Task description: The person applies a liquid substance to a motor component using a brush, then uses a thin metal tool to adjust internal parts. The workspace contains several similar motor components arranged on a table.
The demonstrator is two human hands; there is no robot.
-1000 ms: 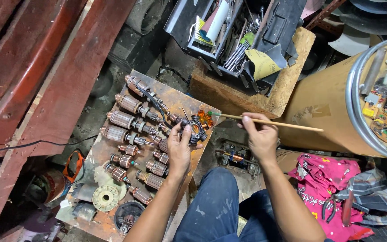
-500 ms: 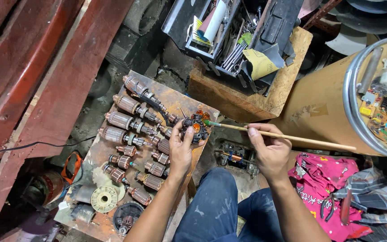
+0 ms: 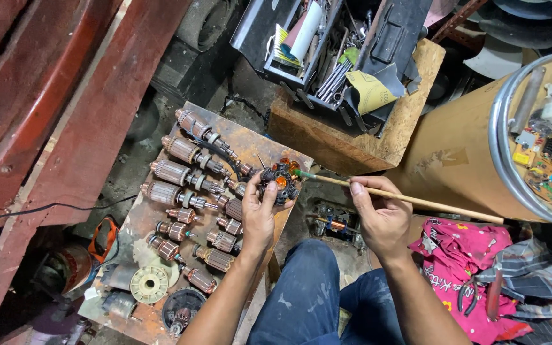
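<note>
My left hand (image 3: 258, 211) grips a small dark motor stator with orange copper windings (image 3: 280, 178), held above a rusty board (image 3: 260, 142). My right hand (image 3: 381, 214) pinches a long thin wooden stick (image 3: 416, 200) whose green-tipped end touches the windings. On the board lie several motor armatures (image 3: 183, 174) in rows, just left of my left hand.
An open black toolbox (image 3: 327, 51) full of tools sits on a wooden block (image 3: 359, 144) ahead. A large tan drum (image 3: 474, 147) with circuit boards on top stands at right. Pink cloth (image 3: 474, 255) lies beside my right leg. Red metal beams (image 3: 46, 115) run at left.
My right hand has slid back along the stick and moved right and lower; the stick's tip has come onto the windings in my left hand. The left hand has stayed put.
</note>
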